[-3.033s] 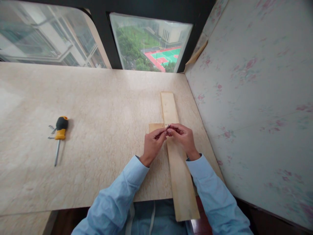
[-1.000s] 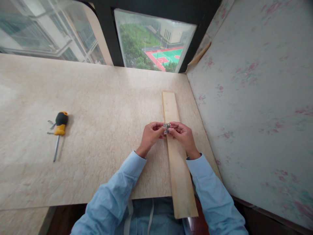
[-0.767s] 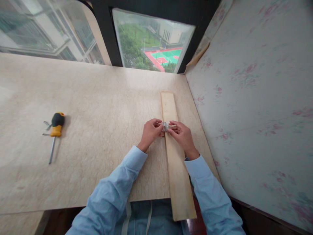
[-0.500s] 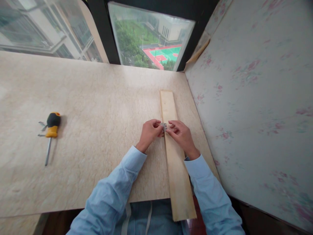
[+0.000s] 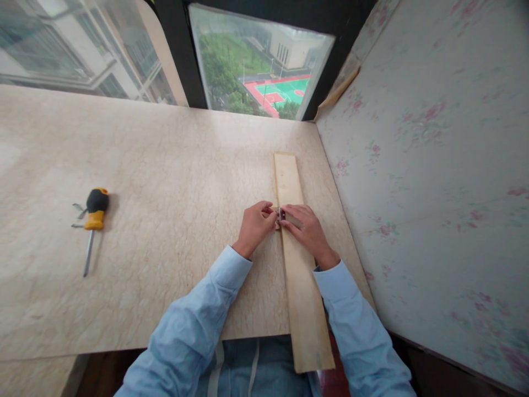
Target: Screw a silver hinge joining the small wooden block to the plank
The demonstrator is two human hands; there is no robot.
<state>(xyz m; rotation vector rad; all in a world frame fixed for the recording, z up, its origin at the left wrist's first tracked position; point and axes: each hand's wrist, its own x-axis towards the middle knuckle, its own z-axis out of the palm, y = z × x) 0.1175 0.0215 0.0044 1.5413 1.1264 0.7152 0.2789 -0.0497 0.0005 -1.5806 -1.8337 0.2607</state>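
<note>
A small metal hinge [image 5: 281, 215] is pinched between my two hands, above the left edge of a long pale wooden board [image 5: 306, 309]. My left hand [image 5: 257, 226] closes thumb and fingertips on its left side. From the right, my right hand [image 5: 305, 229] grips its other side between thumb and index finger. The fingertips cover part of the hinge, so how far it is folded is hard to make out. The board lies lengthwise, and its near end sticks out past the table's front edge.
A black and yellow screwdriver [image 5: 96, 212] lies at the left of the marble-patterned table [image 5: 173, 182], with small metal pieces [image 5: 78, 209] beside its handle. A flower-patterned wall [image 5: 430, 182] borders the right side. Windows [image 5: 260, 71] stand along the back.
The hinge has turned in my fingers, so its holed face shows less than before. My right fingers have closed nearer around it. The whole view has shifted slightly.
</note>
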